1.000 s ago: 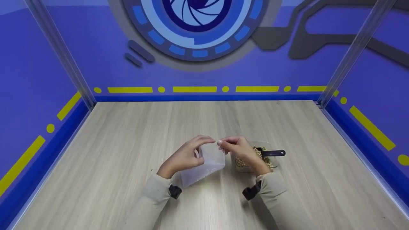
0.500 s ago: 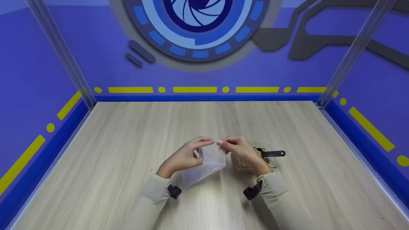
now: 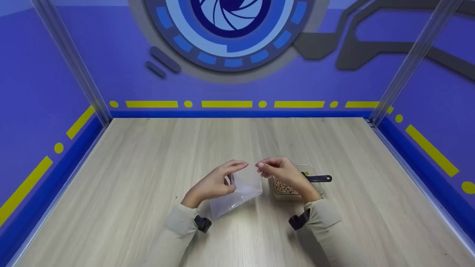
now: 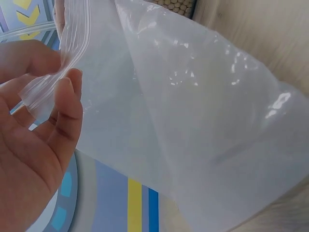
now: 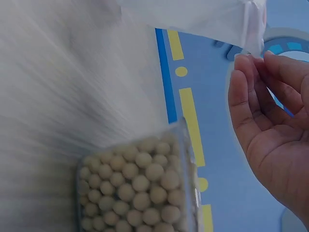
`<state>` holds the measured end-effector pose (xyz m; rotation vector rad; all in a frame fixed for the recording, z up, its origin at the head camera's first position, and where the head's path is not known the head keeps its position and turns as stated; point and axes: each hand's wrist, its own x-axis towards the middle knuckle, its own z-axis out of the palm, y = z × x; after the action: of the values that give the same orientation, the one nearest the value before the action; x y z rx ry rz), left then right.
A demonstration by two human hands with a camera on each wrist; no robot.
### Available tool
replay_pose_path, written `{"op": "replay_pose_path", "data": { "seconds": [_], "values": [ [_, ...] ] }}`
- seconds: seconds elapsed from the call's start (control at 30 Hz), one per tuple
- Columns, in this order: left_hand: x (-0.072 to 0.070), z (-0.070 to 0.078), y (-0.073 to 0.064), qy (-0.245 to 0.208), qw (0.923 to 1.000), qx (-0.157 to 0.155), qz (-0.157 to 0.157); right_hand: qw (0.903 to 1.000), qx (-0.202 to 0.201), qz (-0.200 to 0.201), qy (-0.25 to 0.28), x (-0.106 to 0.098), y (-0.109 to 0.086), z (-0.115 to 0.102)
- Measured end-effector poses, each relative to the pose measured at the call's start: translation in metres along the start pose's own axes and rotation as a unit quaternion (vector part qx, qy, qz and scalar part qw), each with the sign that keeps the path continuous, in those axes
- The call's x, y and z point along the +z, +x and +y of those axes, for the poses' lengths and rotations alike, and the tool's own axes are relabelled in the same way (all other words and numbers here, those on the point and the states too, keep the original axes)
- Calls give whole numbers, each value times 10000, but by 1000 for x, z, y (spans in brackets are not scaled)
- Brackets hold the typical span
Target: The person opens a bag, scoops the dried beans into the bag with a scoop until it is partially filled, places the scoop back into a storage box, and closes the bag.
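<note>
A translucent zip bag (image 3: 235,204) hangs tilted between the hands above the table, with no contents visible inside. My left hand (image 3: 215,181) grips its zip edge between thumb and fingers; the ridged zip strip shows in the left wrist view, where the bag (image 4: 159,106) fills the middle. My right hand (image 3: 284,172) has thumb and fingertips close together at the bag's far upper corner. In the right wrist view that right hand (image 5: 275,101) appears to pinch the corner by its very tip.
Just right of the bag stands a clear container (image 3: 284,198) of round beige beans (image 5: 140,183), partly hidden by the right forearm. A black scoop handle (image 3: 321,178) sticks out over its right side. Blue panels (image 3: 222,89) wall the wooden table (image 3: 167,148).
My right hand and wrist have shifted slightly to the right, uncovering more beans and hiding part of the scoop. The left hand and the bag have barely moved.
</note>
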<state>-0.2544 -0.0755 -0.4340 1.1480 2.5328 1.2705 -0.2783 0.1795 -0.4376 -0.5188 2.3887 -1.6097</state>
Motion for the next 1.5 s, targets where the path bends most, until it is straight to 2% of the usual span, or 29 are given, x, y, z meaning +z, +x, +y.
{"op": "replay_pose_path", "data": {
  "seconds": [0.27,0.4,0.5,0.63,0.83,0.93,1.0,1.23,1.5],
  "values": [
    [2,-2,-1,-182,9998,-44,-63,9974,-402,20,-595,-19,-7,-2],
    [3,-3,-2,-295,9995,-92,-103,9906,-671,207,-1176,-29,-12,-3],
    [4,-3,-2,-324,9994,-101,-117,9802,-889,348,-1737,-38,-16,-2],
    [4,-4,-2,-325,9993,-117,-134,9619,-1244,338,-2412,-52,-23,1],
    [4,-5,-2,-364,9990,-158,-190,9338,-1619,369,-3168,-74,-31,14],
    [4,-7,-3,-359,9989,-183,-228,9244,-1580,350,-3455,-84,-36,23],
    [4,-8,-3,-381,9987,-220,-253,9222,-1482,264,-3562,-90,-39,29],
    [4,-9,-4,-407,9982,-339,-285,9250,-1035,-156,-3652,-104,-51,44],
    [4,-9,-3,-449,9983,-280,-233,9247,-653,-625,-3698,-113,-61,53]
  ]
}}
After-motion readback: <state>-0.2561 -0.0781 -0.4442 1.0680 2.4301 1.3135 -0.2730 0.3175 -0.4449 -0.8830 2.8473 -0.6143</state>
